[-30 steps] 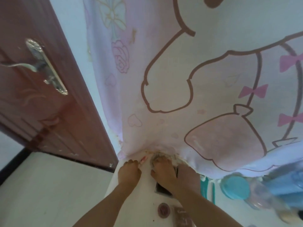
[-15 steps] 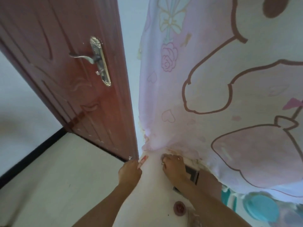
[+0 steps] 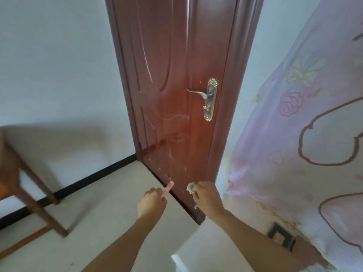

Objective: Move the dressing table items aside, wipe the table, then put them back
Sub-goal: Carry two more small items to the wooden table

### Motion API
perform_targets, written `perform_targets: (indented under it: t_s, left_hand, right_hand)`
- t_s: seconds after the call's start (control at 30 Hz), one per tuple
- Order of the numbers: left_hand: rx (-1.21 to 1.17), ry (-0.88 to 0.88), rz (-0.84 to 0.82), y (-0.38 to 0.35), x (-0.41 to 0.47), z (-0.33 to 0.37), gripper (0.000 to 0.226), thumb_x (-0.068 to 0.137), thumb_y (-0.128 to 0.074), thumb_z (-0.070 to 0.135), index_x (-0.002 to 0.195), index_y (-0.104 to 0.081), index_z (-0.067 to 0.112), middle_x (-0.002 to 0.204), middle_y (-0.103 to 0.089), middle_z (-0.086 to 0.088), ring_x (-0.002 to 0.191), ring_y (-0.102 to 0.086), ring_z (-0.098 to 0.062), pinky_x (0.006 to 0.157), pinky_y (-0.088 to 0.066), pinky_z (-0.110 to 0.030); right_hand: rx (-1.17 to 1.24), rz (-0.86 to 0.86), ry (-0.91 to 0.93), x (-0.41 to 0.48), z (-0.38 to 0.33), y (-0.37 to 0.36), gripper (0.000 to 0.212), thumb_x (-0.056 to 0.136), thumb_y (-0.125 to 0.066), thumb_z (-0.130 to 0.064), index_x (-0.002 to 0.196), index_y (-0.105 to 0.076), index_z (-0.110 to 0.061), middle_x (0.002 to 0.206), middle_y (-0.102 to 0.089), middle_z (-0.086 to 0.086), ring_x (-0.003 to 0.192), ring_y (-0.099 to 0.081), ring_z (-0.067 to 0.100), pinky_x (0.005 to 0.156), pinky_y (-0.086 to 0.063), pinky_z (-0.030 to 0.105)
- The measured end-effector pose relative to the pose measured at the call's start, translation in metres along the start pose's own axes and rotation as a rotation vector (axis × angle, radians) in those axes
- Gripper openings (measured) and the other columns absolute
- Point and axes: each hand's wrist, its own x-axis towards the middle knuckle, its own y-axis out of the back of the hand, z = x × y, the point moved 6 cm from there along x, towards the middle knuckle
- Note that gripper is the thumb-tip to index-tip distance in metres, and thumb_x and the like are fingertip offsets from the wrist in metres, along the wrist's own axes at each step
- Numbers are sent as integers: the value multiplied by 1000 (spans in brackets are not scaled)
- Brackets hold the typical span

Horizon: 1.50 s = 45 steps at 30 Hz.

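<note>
Pink stick (image 3: 169, 186) in left hand (image 3: 152, 203); crumpled tissue (image 3: 190, 188) in right hand (image 3: 207, 197).

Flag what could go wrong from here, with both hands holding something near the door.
1. The pink stick juts out of the left hand, apparently held by one end; it could slip and fall to the floor.
2. The crumpled wad pokes out of the right hand and might drop.
3. Both hands are past the white table corner and close to the door; a careless swing could knock against it.
</note>
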Motion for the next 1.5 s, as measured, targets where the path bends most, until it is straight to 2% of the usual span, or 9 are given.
perform_targets:
  t_s: [0.37,0.53,0.67,0.83,0.93,1.1,1.27,1.33,1.5]
  left_hand:
    - [-148,590,364,136,-173,-297,26,97,-39,24,86,-57,10,88,-58,-5,67,-46,-16,55,-35,-24]
    - [-222,814,528,173,-281,-392,22,94,-43,23,74,-48,14,78,-51,0,66,-46,-13,48,-28,-21]
    - [-262,926,621,187,-342,-451,20,92,-40,19,90,-60,17,80,-50,0,69,-45,-17,52,-34,-26]
    - [-300,1001,716,204,-371,-494,33,93,-42,20,59,-42,19,70,-47,-1,64,-45,-19,48,-28,-26]
    - [-326,1013,754,215,-366,-511,40,95,-43,23,55,-38,19,63,-45,-1,54,-40,-16,49,-31,-27]
    - [-195,960,766,249,-328,-548,28,97,-39,17,104,-62,4,77,-55,-12,61,-46,-19,56,-40,-33]
    - [-176,964,793,282,-277,-595,32,97,-40,22,107,-62,0,67,-46,-3,58,-42,-14,55,-38,-25]
    - [-217,980,813,296,-256,-618,30,96,-42,22,103,-62,1,74,-48,-2,68,-44,-14,64,-40,-25]
    - [-372,1056,939,302,-213,-682,38,94,-50,20,59,-49,8,52,-45,-1,45,-35,-11,49,-36,-22]
  right_hand:
    - [88,-19,498,47,-321,-43,38,31,-89,-13,41,-54,-23,39,-49,-4,37,-47,8,45,-28,17]
    - [221,-21,720,32,-462,-58,35,41,-89,-7,47,-55,-17,48,-53,-6,42,-51,11,45,-42,18]
    - [350,-60,826,23,-543,-64,21,59,-80,-2,56,-61,-10,55,-59,1,50,-55,17,52,-46,25]
    - [388,-95,883,30,-603,-79,8,74,-68,-1,68,-65,-4,67,-64,8,63,-59,23,63,-49,35]
    - [383,-74,923,43,-625,-83,17,61,-77,1,62,-63,-8,61,-62,3,56,-58,18,54,-51,31]
    - [444,-99,874,93,-650,-108,2,77,-67,-2,75,-67,-2,77,-67,10,74,-61,26,68,-47,35]
    - [538,-93,819,158,-682,-139,10,85,-59,-8,85,-67,-1,89,-66,10,86,-58,26,72,-39,28]
    - [541,-109,824,184,-699,-152,11,86,-58,-10,87,-67,-3,91,-66,8,88,-58,24,73,-39,27]
    - [582,-172,795,241,-734,-191,12,86,-58,-10,91,-67,-4,94,-66,6,89,-56,22,72,-35,22]
